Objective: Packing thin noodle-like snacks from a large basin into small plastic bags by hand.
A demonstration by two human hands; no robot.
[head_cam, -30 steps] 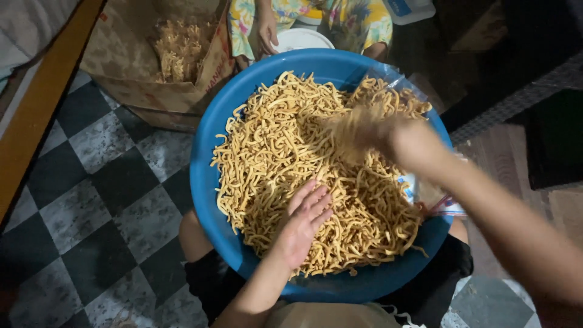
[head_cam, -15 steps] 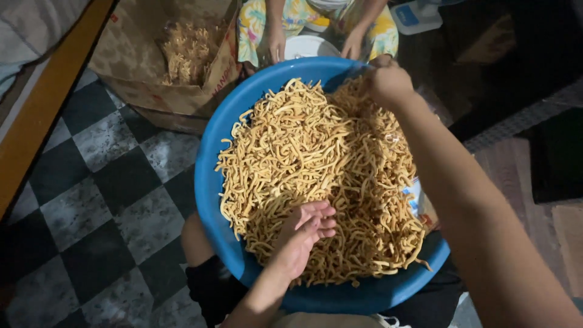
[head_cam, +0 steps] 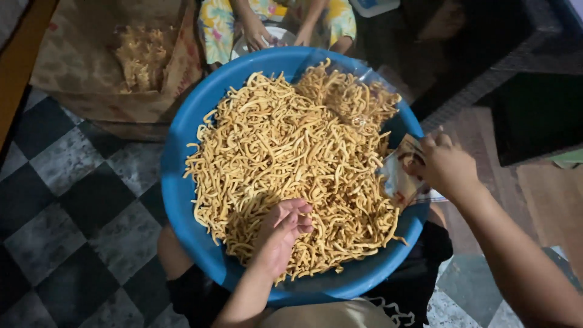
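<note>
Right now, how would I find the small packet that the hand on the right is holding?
Start at the big round blue plastic basin heaped with golden fried snack sticks. Go to its right rim, where the person's right hand grips a small clear plastic packet with a brownish printed label. It is the only flat, shiny thing there, hanging over the rim beside the loose sticks.

Your left hand [head_cam: 280, 234] reaches forward from below, fingers curled loosely, palm turned down. Your right hand [head_cam: 446, 165] comes in from the right, forearm bare, fingers pinched closed.
</note>
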